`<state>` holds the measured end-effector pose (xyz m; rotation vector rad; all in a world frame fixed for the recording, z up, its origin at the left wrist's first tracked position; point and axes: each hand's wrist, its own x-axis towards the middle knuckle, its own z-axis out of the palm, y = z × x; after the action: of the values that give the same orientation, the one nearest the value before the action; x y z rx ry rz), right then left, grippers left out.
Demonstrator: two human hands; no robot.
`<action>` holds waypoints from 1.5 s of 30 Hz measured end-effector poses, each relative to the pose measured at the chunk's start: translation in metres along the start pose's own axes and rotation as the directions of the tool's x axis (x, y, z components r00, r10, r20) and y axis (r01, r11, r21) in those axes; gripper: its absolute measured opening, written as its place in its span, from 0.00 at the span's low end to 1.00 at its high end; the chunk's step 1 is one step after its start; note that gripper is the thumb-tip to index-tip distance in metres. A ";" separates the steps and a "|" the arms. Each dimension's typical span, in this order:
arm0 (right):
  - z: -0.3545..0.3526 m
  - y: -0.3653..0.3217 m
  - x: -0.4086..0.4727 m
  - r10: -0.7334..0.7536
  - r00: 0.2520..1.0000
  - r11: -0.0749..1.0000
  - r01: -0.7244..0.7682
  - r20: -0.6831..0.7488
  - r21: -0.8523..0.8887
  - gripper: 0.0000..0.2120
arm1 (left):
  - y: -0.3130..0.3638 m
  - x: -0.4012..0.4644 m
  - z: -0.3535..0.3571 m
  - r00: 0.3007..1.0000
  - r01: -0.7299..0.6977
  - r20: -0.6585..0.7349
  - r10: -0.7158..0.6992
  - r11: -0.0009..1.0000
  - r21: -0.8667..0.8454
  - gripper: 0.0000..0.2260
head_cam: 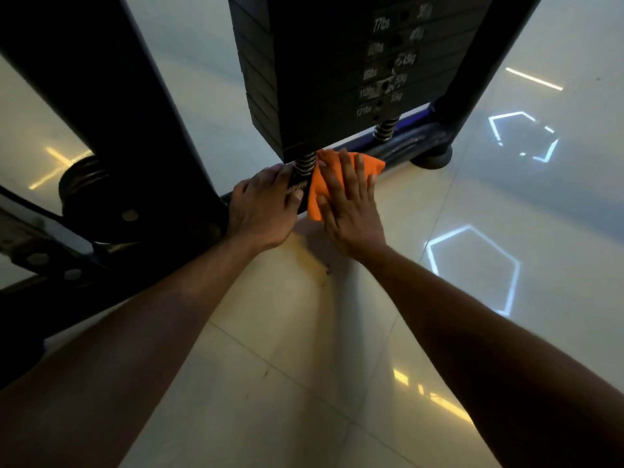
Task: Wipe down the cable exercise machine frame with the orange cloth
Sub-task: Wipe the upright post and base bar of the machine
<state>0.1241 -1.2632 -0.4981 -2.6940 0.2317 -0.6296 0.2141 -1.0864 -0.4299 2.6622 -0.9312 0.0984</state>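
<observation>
The right hand (347, 204) lies flat with straight, spread fingers, pressing the orange cloth (320, 187) onto the machine's base rail (401, 150). Just beside it, the left hand (263, 211) curls over the rail, near a spring (305, 162) below the weight stack (337, 72).
</observation>
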 end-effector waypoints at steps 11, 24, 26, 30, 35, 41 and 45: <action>-0.011 0.016 0.012 -0.037 0.999 0.999 0.037 0.021 -0.004 0.29 | 0.002 -0.007 0.019 0.989 0.001 -0.147 0.020 0.990 0.141 0.29; -0.044 0.038 0.028 -0.229 0.958 0.961 0.251 0.173 -0.118 0.30 | 0.011 -0.007 0.023 0.987 0.063 -0.152 -0.045 0.991 0.116 0.30; -0.060 0.058 0.040 -0.195 0.959 0.962 0.229 0.207 -0.152 0.30 | 0.012 -0.008 0.023 0.988 0.058 -0.152 -0.037 0.989 0.134 0.30; -0.054 0.041 0.040 -0.072 0.983 0.988 0.094 0.170 -0.125 0.31 | 0.011 -0.008 0.022 0.988 0.049 -0.152 -0.027 0.989 0.140 0.31; -0.052 0.021 0.033 -0.126 0.970 0.989 0.139 0.209 -0.049 0.30 | 0.010 -0.009 0.019 0.993 0.033 -0.113 -0.017 0.989 0.146 0.32; -0.090 0.017 0.031 -0.024 0.971 0.999 0.031 0.239 -0.026 0.32 | 0.007 -0.021 0.007 0.999 -0.038 0.001 0.039 0.981 0.193 0.38; -0.114 0.008 0.010 0.058 0.975 0.996 -0.073 0.214 0.059 0.27 | 0.022 -0.041 0.008 1.000 -0.014 -0.022 0.017 0.991 0.130 0.36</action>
<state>0.0807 -1.3082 -0.4019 -2.6508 0.2372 -0.3211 0.1680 -1.0806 -0.4384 2.7663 -0.9695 0.1999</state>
